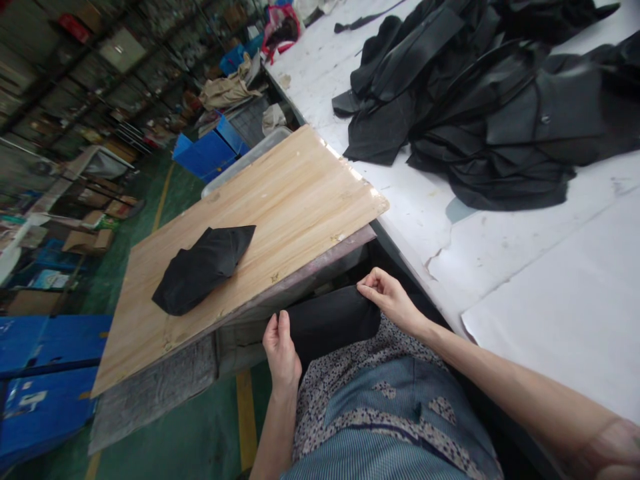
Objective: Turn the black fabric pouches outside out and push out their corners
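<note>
— What did the hands have when you looked in?

— A black cloth piece [333,320] lay across the person's lap, just below the near edge of the wooden board [295,193]. I saw the left hand [281,353] closed on its left edge, with the fingers curled over the fabric. The right hand [387,297] pinched the upper right corner tightly between thumb and fingertips. The piece was spread flat between the two.

— And around it?

— Under it I made out a striped apron [395,427] over patterned clothing. On the board, well apart from the hands, sat a folded black cloth [203,267], lying alone. To the right the board met a white table [525,267]. At that table's far side there was a loose pile of black cloth [490,100]. Beyond the board, down on the green floor [200,433], I saw blue crates [207,150].
</note>
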Demonstrator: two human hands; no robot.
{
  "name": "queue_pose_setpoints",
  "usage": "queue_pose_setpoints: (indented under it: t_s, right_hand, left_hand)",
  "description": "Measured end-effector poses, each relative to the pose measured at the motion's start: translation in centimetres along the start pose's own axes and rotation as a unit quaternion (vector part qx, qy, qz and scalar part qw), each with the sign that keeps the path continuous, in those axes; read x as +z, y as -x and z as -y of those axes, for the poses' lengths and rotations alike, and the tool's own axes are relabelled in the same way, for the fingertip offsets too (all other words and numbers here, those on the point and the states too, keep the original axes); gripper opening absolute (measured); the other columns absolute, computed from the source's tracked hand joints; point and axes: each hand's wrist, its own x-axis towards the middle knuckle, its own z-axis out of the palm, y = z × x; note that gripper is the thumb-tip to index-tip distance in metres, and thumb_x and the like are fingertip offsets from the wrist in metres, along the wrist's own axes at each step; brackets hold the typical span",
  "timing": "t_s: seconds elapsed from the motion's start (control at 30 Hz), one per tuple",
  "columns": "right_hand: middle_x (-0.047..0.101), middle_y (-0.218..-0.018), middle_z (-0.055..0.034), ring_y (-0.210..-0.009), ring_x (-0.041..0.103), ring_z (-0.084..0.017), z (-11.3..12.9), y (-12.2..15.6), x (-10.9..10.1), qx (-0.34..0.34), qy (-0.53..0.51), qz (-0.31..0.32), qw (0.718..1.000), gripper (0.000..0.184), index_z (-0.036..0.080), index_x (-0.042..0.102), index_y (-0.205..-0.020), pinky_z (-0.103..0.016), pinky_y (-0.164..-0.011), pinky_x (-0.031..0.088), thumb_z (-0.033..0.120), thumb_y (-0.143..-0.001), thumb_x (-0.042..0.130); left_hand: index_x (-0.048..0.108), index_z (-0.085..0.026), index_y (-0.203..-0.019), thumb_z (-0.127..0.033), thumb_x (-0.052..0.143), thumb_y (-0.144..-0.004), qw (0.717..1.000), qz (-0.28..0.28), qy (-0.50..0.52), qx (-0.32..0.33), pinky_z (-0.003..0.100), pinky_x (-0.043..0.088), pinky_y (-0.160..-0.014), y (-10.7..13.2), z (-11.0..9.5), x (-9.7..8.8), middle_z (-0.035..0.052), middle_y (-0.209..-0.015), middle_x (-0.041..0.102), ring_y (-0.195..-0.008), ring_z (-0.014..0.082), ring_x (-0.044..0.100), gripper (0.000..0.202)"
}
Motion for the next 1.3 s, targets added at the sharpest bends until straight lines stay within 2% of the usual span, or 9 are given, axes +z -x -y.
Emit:
queue_pose_setpoints:
  t_s: [0.17,0.37,0.47,0.6,0.93,1.13,1.3]
  right_hand:
    - [0.064,-0.087,-0.0026,-0.079,0.056,-0.016,0.2,0.1,-0.1,0.004,0.010,0.007,1.000,0.036,0.021,0.051,-0.074,-0.029,-0.071,0.042,0.049,-0.081,0.073]
    - [0.051,-0.069,0.0029,-0.066,0.045,-0.014,0.1,0.0,-0.3,0.045,0.038,0.005,0.998,0.039,0.021,0.051,-0.072,-0.027,-0.061,0.033,0.053,-0.079,0.073]
    - [0.047,-0.066,0.0040,-0.063,0.041,-0.013,0.0,0.0,-0.3,0.063,0.034,-0.009,0.997,0.042,0.021,0.050,-0.071,-0.027,-0.059,0.030,0.054,-0.076,0.074]
    - [0.046,-0.066,0.0040,-0.063,0.040,-0.013,0.0,0.0,-0.3,0.063,0.043,-0.023,0.997,0.042,0.021,0.050,-0.072,-0.027,-0.058,0.029,0.055,-0.076,0.073]
    - [0.041,-0.065,0.0048,-0.060,0.036,-0.013,0.0,0.0,-0.3,0.023,0.089,0.008,0.996,0.041,0.022,0.047,-0.072,-0.028,-0.055,0.027,0.057,-0.082,0.067]
    - [0.040,-0.064,0.0049,-0.059,0.035,-0.012,0.2,0.1,-0.2,0.020,0.099,0.013,0.995,0.043,0.022,0.046,-0.071,-0.027,-0.053,0.026,0.058,-0.082,0.066]
    - [0.041,-0.064,0.0042,-0.058,0.036,-0.012,0.1,0.2,-0.2,0.007,0.108,0.010,0.994,0.044,0.022,0.046,-0.070,-0.027,-0.052,0.027,0.059,-0.083,0.066]
  left_hand:
    - [0.062,-0.016,-0.078,-0.052,0.074,-0.078,1.000,-0.002,-0.003,0.019,0.023,0.043,-0.078,0.0,-0.2,0.1,-0.0039,-0.076,0.056,-0.074,0.0099,0.050,0.038]
    - [0.058,-0.015,-0.072,-0.049,0.069,-0.084,0.992,0.015,-0.063,0.107,0.020,0.039,-0.066,0.4,-1.2,-0.1,-0.0054,-0.068,0.048,-0.065,0.0086,0.042,0.038]
    - [0.056,-0.015,-0.070,-0.049,0.067,-0.086,0.989,0.023,-0.082,0.120,0.020,0.037,-0.063,0.5,-1.3,-0.1,-0.0054,-0.066,0.045,-0.063,0.0089,0.039,0.039]
    - [0.056,-0.015,-0.071,-0.051,0.067,-0.085,0.993,0.029,-0.063,0.095,0.021,0.038,-0.066,0.2,-0.8,0.0,-0.0048,-0.069,0.046,-0.066,0.0093,0.040,0.039]
    - [0.057,-0.016,-0.073,-0.054,0.066,-0.084,0.996,0.032,-0.058,0.061,0.020,0.039,-0.069,-0.4,0.1,-0.1,-0.0048,-0.070,0.047,-0.068,0.0093,0.041,0.041]
    - [0.061,-0.015,-0.079,-0.053,0.066,-0.085,0.997,0.040,-0.051,0.042,0.021,0.041,-0.073,-0.5,0.6,-0.3,-0.0028,-0.075,0.055,-0.071,0.0103,0.046,0.038]
    - [0.059,-0.016,-0.077,-0.054,0.067,-0.083,0.997,0.054,-0.046,0.017,0.022,0.043,-0.072,-0.4,0.9,-0.4,-0.0026,-0.075,0.057,-0.069,0.0103,0.049,0.040]
